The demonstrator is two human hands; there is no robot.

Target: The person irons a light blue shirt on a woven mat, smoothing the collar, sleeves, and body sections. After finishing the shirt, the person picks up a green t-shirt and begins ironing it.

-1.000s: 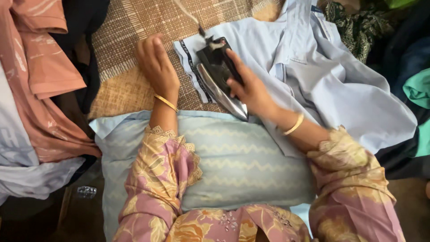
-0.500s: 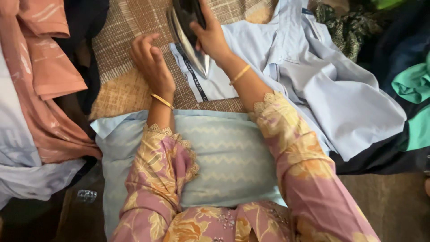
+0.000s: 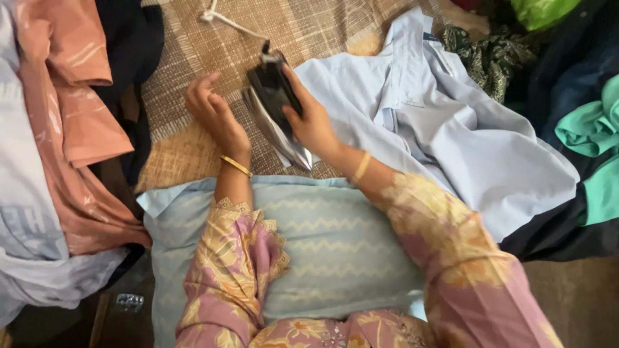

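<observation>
Pink cloth (image 3: 77,129) lies at left on a woven mat (image 3: 193,51). The left hand (image 3: 213,116) rests on the mat, fingers loosely curled, holding nothing. Just beside it, the right hand (image 3: 313,125) grips a dark iron (image 3: 274,103), tilted on a pale blue shirt (image 3: 451,129).

Both hands forward: right (image 3: 316,125) clenched, left (image 3: 216,116) loosely curled, fingers raised.

You look down on a woven straw mat (image 3: 193,38) covering the floor at twelve o'clock. Heaped cloth borders it: pink and grey fabric (image 3: 58,142) at nine o'clock, green and dark fabric (image 3: 583,129) at three o'clock. Light is soft and even.
</observation>
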